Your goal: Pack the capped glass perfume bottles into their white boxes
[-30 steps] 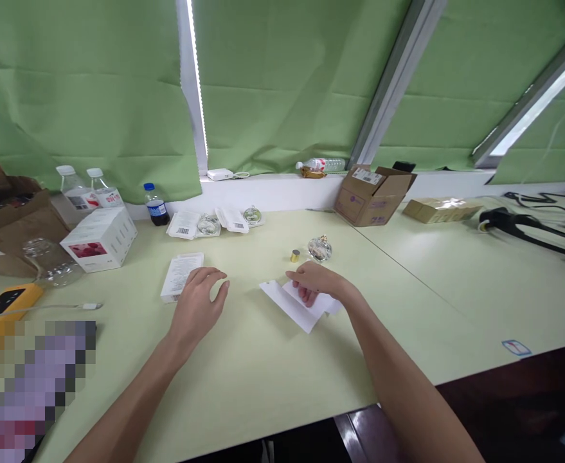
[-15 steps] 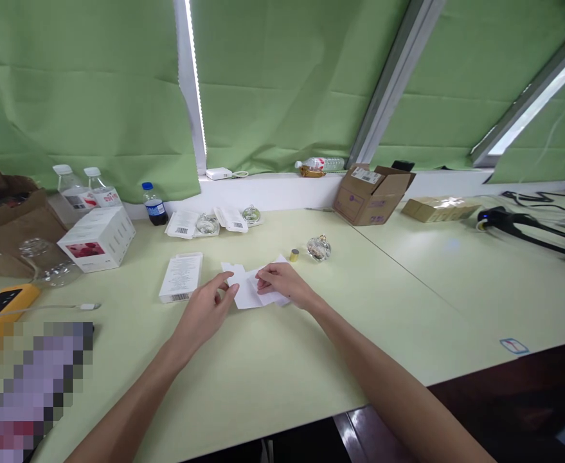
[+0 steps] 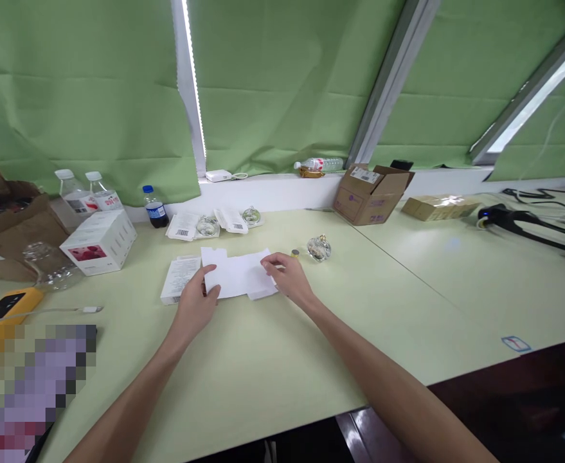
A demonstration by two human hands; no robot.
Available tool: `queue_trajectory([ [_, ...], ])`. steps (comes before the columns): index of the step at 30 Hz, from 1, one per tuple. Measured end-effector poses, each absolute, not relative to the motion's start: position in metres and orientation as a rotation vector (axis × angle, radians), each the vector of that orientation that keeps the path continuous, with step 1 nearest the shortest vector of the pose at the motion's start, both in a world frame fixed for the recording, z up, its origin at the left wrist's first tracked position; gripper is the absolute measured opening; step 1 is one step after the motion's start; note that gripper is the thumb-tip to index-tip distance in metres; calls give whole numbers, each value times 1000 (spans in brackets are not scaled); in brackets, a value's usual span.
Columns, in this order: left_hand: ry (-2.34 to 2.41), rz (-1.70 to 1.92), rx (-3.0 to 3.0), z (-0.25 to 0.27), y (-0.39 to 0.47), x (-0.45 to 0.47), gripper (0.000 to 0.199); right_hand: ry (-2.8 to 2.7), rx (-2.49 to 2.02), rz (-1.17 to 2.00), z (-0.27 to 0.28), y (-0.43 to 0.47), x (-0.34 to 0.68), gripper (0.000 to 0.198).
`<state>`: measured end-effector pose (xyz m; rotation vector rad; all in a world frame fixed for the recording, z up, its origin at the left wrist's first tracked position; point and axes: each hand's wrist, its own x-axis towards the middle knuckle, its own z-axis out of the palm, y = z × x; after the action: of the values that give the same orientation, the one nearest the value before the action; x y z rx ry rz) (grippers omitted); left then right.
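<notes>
A white folded card sheet (image 3: 238, 273) with cut tabs lies spread out between my hands, its blank side up. My left hand (image 3: 197, 299) grips its left end, thumb on the near edge and fingers at the far side. At the right end, my right hand (image 3: 289, 281) pinches the card between thumb and fingertips. Left of the card and partly behind it is a white printed carton (image 3: 179, 276) with a barcode. Just past my right hand sits a small gold cap (image 3: 295, 253), partly hidden. A round clear glass bottle (image 3: 319, 248) with a gold neck stands beside it.
Farther back are opened white packs (image 3: 182, 226) with round glass bottles, a blue-capped drink bottle (image 3: 155, 207) and a cardboard box (image 3: 371, 195). On the left are a white box (image 3: 99, 243) and a yellow device (image 3: 12, 305). Gold boxes (image 3: 439, 207) and a black stand (image 3: 528, 231) lie right.
The card has been opened out wider and shifted left. My left hand has moved left and taken hold of its end. My right hand stays near the right end.
</notes>
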<state>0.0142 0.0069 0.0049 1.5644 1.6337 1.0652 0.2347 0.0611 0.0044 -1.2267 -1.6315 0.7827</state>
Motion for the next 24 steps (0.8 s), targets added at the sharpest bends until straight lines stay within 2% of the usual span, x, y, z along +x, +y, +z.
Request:
queue_trajectory([
  [2, 1656, 1127, 1576, 5, 8, 10, 50, -1611, -1275, 650, 4, 63, 238, 25],
  [3, 1659, 1156, 1575, 6, 8, 9, 51, -1599, -1306, 618, 3, 63, 240, 34],
  [5, 1644, 1209, 1567, 7, 8, 8, 51, -1579, -1357, 655, 2, 64, 242, 53],
  [6, 1625, 1233, 1556, 8, 8, 8, 52, -1575, -1367, 724, 1, 64, 242, 55],
  [10, 1517, 1350, 1460, 14, 6, 9, 66, -1509, -1304, 1140, 0, 64, 241, 32],
  [13, 1495, 1430, 1334, 20, 4, 10, 78, -1372, -1204, 1357, 1, 61, 238, 25],
  [15, 1474, 1434, 1274, 22, 4, 12, 70, -1311, -1128, 1430, 2, 59, 235, 24],
  [18, 1388, 1376, 1187, 21, 4, 15, 48, -1274, -1048, 1489, 3, 55, 231, 26],
  [24, 1099, 1305, 979, 18, 3, 18, 43, -1224, -968, 1508, 3, 55, 231, 32],
])
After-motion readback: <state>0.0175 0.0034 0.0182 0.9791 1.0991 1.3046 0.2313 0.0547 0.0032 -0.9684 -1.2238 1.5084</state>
